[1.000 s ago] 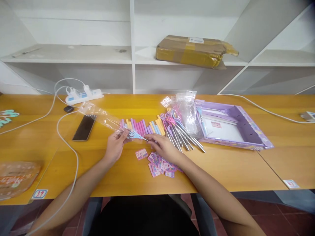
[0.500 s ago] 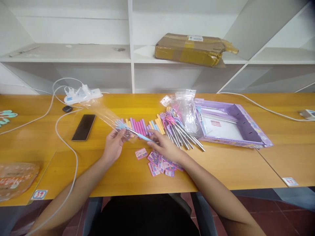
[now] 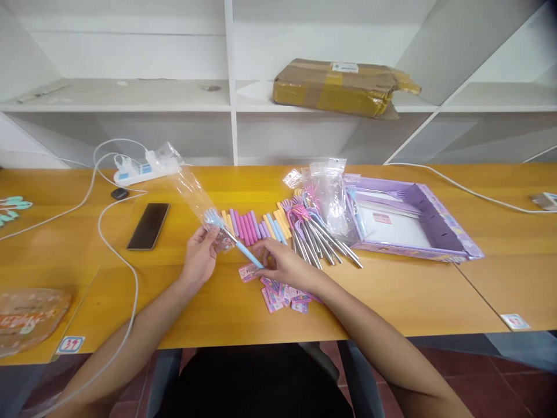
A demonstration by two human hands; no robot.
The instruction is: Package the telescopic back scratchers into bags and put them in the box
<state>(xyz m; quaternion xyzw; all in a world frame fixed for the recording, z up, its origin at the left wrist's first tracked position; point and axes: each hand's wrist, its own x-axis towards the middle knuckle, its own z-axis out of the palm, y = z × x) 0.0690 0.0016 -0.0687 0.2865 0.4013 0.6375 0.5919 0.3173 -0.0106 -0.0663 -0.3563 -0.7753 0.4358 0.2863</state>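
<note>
My left hand is closed on the mouth of a clear plastic bag, which stretches up and away to the left. The claw-shaped head of a light blue back scratcher is inside the bag's near end. My right hand grips the scratcher's blue handle between thumb and fingers. Beyond my hands lies a row of pink, purple, yellow and blue handle tubes. Several back scratchers with metal rods are heaped to the right. Small printed cards lie in a loose pile below my right hand.
A purple display box and clear bags stand at the right. On the left are a phone, a power strip with white cables and an orange package. A taped carton rests on the shelf.
The back scratcher's handle has swung down toward me with my right hand, making it steeper. The bag's far end has risen and shifted slightly right.
</note>
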